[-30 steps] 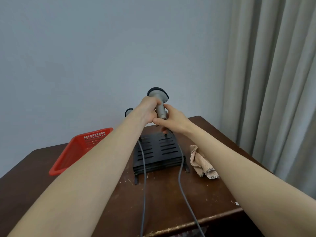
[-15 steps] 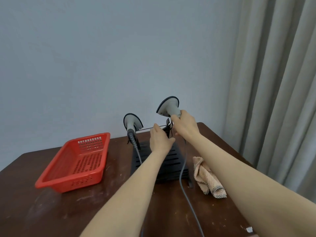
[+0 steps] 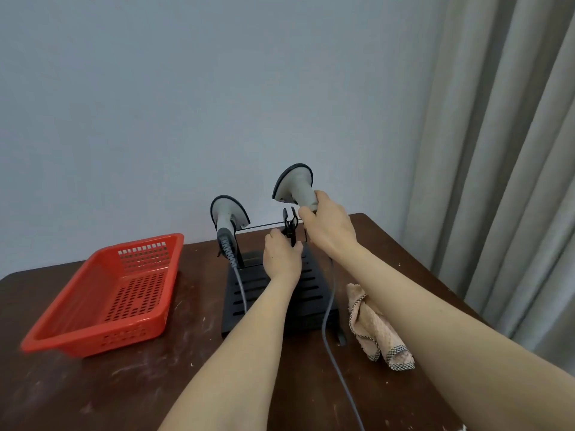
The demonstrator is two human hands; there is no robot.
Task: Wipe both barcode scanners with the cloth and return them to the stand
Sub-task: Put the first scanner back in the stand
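**Operator:** Where is the scanner I'm holding?

**Describer:** Your right hand [image 3: 329,227] is wrapped round its handle, fingers curled tight. The scanner [image 3: 295,185] stands almost upright, with its head on top and tipped to the left. Its cable [image 3: 329,306] trails down toward you along the right side of the stand [image 3: 249,293].

**Operator:** And the clip it goes into?

**Describer:** The clip [image 3: 291,227] is just below and to the left of your right hand, and I cannot tell whether they touch. Your left hand [image 3: 281,256] is the nearer one and pinches the clip between thumb and fingers. The handle's long axis runs nearly vertical and its lower end is hidden in your grip. Seating it probably means a short move down and left.

**Operator:** How are my arms placed?

**Describer:** Both reach forward. The right wrist is raised above the stand's rail. The left forearm lies low over the slotted base.

**Operator:** Anything else?

**Describer:** The second scanner [image 3: 228,213] sits in the stand's left side, head up. The cloth [image 3: 376,334] lies crumpled on the table [image 3: 93,393] just right of the stand, in neither hand. A red basket [image 3: 102,293] sits to the left.
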